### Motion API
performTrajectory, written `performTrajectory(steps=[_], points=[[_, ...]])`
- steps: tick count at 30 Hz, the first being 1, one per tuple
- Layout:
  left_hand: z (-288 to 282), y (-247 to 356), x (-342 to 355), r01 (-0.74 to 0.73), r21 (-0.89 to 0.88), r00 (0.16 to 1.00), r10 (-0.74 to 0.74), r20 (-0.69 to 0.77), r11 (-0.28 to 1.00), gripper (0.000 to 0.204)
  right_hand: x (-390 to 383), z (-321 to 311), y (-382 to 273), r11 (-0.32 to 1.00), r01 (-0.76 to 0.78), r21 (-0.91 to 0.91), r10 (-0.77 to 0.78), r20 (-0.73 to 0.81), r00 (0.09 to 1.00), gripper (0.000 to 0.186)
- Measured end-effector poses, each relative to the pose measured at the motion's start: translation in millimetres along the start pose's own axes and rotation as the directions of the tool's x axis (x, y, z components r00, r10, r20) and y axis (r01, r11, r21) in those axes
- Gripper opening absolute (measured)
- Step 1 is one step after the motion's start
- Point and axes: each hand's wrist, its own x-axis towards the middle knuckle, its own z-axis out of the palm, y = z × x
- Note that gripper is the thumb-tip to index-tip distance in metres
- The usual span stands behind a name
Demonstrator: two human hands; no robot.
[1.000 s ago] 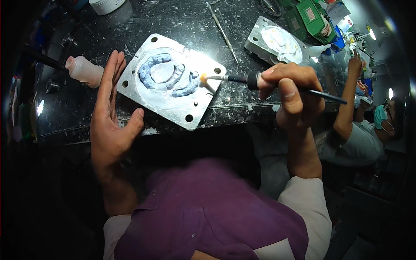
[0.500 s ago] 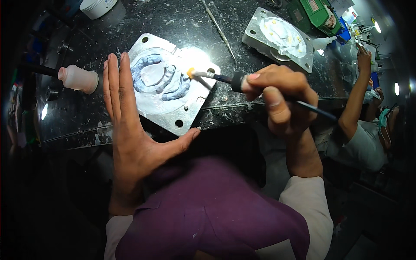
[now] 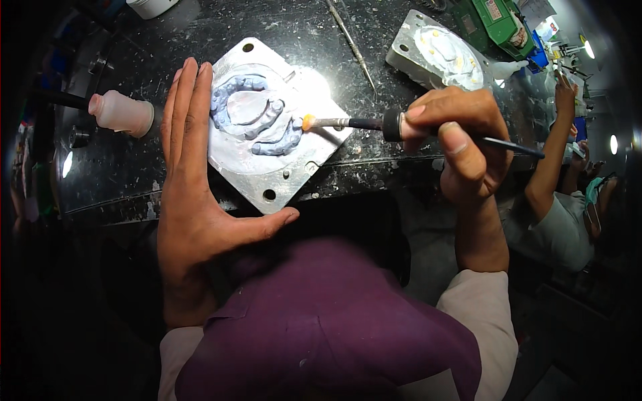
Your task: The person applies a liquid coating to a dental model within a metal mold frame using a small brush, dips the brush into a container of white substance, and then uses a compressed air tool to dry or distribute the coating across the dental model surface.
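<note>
A pinkish-white plastic bottle (image 3: 126, 115) lies on the black, speckled surface (image 3: 167, 50), just left of the left grip (image 3: 192, 194). This left grip is spread and holds nothing. Its long fingers lie along the left edge of a flat silver metal block with corner holes (image 3: 247, 182), but I cannot tell how hard they press. The thumb is by the block's near corner. Set in the block is a curved, blue-grey row of tooth shapes (image 3: 277, 144).

The block is just right of the left grip, and farther off, to the left of the right grip (image 3: 471, 144). So the left grip is nearer to it.

The right grip pinches a thin black paintbrush with an orange tip (image 3: 364, 123). The brush lies sideways. Its tip points left, at the right end of the tooth shapes, touching or just beside them.

Past the right grip are another silver block, filled with white (image 3: 404, 67), and a green plastic bin (image 3: 491, 33).
</note>
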Motion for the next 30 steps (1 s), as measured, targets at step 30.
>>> performTrajectory(steps=[30], points=[[4, -3, -3, -0.058, 0.011, 0.998, 0.058, -0.021, 0.998, 0.137, 20, 8, 22, 0.964, -0.244, 0.106, 0.262, -0.237, 0.935, 0.031]])
